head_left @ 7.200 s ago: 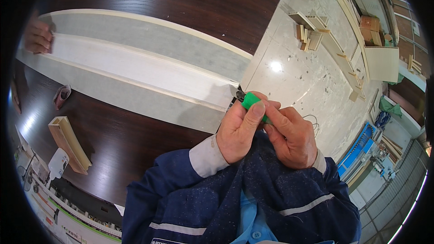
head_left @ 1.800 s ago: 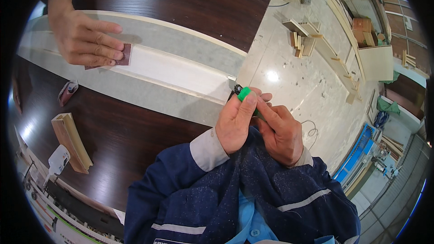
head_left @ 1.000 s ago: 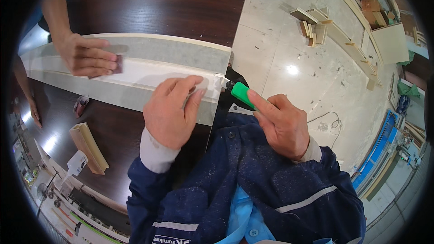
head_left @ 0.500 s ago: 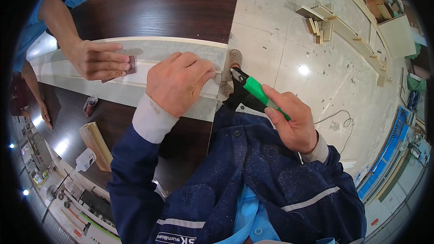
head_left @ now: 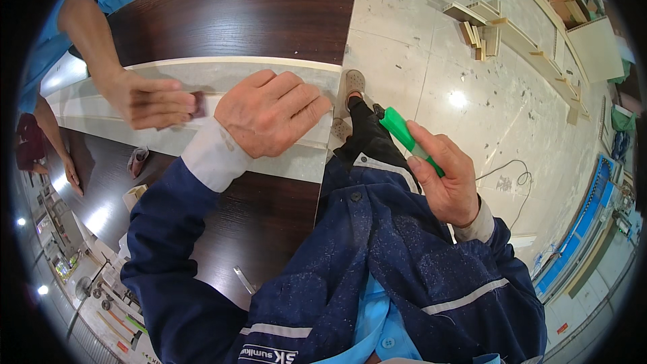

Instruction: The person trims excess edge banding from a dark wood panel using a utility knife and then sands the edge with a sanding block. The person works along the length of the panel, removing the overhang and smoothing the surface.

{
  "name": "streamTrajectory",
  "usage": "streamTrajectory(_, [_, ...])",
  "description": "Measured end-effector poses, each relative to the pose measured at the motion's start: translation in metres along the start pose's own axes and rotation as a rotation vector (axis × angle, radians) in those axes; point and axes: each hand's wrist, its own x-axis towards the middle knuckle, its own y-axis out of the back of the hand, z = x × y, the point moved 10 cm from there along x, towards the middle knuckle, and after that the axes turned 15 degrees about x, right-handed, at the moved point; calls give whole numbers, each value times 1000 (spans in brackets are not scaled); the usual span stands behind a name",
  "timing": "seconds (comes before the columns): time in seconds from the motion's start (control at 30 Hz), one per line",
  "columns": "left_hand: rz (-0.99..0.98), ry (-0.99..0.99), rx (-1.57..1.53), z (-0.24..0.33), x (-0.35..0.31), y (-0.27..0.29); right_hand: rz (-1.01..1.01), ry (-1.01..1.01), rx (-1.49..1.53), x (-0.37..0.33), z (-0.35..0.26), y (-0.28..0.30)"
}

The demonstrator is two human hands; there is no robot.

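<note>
My right hand (head_left: 446,178) is wrapped round a green-handled hand tool (head_left: 404,133) with a short dark head, held over my legs beyond the panel's end. Back of the wrist up, my left hand (head_left: 271,113) lies over the near end of a long pale grooved panel (head_left: 296,162). Its fingers are bent and pressed together, and their tips are hidden, so what they grip cannot be made out. On the same panel, left of my hand, a co-worker's hand (head_left: 151,101) presses a dark red-brown sanding pad (head_left: 199,104).
The panel lies across a dark wood-grain table (head_left: 242,13). A crumpled roll (head_left: 138,162), a pale block (head_left: 133,195) and a metal strip (head_left: 244,279) rest on the table. Offcuts (head_left: 482,34) and a cable (head_left: 515,168) lie on the tiled floor.
The green-handled tool has moved right and down, away from the panel's end. My left hand has turned and its fingertips are now hidden; before, they pinched a small pale piece.
</note>
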Motion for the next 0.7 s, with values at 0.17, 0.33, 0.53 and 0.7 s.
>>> streamTrajectory(0.17, [-34, 11, 3, 0, 3, -6, 16, -5, 3, 0, 1, 2])
streamTrajectory(0.33, [-100, 152, -108, -11, 11, -5, 12, -6, 43, -2, 5, 1])
streamTrajectory(0.53, [8, 814, -594, -83, -13, 5, 41, -190, 260, -8, 24, 2])
streamTrajectory(0.7, [41, 653, -231, -56, -6, 18, 70, -379, 532, -17, 37, 1])
